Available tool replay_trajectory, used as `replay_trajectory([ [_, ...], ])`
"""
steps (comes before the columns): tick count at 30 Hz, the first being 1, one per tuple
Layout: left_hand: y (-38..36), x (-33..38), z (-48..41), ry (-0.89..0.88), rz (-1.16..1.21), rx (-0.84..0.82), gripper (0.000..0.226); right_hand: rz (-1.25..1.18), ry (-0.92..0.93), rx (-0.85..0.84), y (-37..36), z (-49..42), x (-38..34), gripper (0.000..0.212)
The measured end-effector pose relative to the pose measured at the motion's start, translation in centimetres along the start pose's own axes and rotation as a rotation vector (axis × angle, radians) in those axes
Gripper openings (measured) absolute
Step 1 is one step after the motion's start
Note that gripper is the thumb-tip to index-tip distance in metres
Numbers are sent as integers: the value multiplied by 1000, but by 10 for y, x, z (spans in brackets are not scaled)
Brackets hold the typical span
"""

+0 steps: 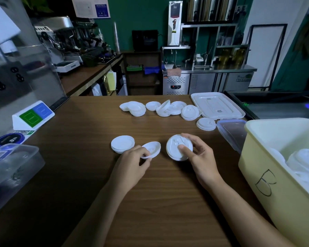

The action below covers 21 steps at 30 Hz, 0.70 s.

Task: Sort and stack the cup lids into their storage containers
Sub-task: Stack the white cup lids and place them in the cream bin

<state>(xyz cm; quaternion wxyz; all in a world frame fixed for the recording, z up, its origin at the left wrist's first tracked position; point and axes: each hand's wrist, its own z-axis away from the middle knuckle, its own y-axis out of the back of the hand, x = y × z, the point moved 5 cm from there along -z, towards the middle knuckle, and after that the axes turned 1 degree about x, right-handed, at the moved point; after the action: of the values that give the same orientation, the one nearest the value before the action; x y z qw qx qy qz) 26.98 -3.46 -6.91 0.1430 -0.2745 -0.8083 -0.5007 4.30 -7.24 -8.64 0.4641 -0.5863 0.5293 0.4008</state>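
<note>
Head view, yellow bin (268,175) cut off, clear tub (16,168) blurred

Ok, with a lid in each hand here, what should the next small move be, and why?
Probably the left hand sets its small flat lid onto the stack of flat lids just beside it: the lid is pinched, tilted, next to that stack and looks the same kind. The right hand grips a larger lid with a sip hole, which seems to belong elsewhere.
</note>
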Motion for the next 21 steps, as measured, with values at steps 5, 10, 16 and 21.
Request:
replay_trajectory([
  [5, 3, 9, 4, 263, 430, 27, 12, 28, -10, 9, 1, 1, 0, 36],
  [10, 2, 19, 4, 354, 789, 81, 25, 26, 23, 13, 0, 4, -2, 40],
  [16, -17, 21, 5, 424, 1013, 46, 47, 31, 23, -63, -13, 7, -2, 33],
  [21, -25, 9, 5, 426, 784, 87, 24, -41, -59, -80, -19, 10, 0, 31],
])
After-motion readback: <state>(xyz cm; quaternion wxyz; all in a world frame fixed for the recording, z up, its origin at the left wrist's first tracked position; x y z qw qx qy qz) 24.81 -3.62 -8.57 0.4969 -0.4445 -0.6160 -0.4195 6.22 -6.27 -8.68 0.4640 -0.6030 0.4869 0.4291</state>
